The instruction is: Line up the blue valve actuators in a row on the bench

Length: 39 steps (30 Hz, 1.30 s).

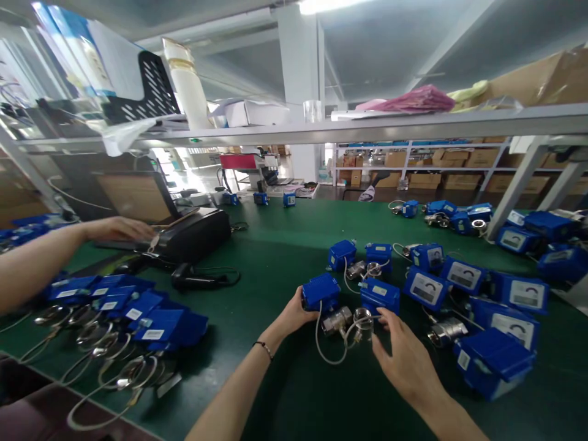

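Fingers of my left hand wrap the blue actuator housing of a motorised valve resting on the green desk; my right hand lies open, fingertips touching the steel valve body of the neighbouring unit. I judge these units dense and rigid, their metal slick and their white cable floppy, so the boxy plastic housing offers the best hold.

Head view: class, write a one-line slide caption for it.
Left hand grips a blue valve actuator; right hand touches another on the green table.
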Available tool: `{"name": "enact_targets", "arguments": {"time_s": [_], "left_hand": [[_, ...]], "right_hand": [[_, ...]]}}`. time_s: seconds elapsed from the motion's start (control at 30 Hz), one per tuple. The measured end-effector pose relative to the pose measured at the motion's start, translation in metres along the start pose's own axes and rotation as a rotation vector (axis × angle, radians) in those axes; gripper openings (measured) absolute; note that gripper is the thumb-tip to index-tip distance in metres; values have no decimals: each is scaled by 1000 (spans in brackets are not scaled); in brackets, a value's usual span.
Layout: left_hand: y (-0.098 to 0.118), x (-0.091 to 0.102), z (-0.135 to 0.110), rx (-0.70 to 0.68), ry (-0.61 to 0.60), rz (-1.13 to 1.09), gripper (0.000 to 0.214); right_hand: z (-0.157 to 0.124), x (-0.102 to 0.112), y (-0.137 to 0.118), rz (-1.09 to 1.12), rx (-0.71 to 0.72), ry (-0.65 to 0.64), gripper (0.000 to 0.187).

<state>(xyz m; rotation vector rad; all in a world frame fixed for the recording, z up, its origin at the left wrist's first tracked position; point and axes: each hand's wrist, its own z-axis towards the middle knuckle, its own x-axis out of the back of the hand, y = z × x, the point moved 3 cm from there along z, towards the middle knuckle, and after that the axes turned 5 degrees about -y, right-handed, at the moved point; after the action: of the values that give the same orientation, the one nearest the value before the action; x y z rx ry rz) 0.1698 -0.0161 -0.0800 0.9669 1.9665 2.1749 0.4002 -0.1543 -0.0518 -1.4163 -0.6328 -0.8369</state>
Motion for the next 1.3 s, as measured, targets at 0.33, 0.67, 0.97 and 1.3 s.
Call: {"name": "enact_targets", "arguments": {"time_s": [0.33, 0.67, 0.97, 1.3], "left_hand": [[42, 6, -17, -83, 203, 394, 64], [115, 14, -51, 93, -137, 1344, 60], [111, -24, -53, 203, -266, 1403, 55], [44, 30, -109, 147, -212, 668, 75]], "right_hand": [[7, -8, 13, 9, -117, -94, 75], [-7, 3, 0, 37, -42, 71, 58], [1, -5, -25, -223, 69, 125, 53], [16, -22, -16, -258, -198, -5, 61]]}}
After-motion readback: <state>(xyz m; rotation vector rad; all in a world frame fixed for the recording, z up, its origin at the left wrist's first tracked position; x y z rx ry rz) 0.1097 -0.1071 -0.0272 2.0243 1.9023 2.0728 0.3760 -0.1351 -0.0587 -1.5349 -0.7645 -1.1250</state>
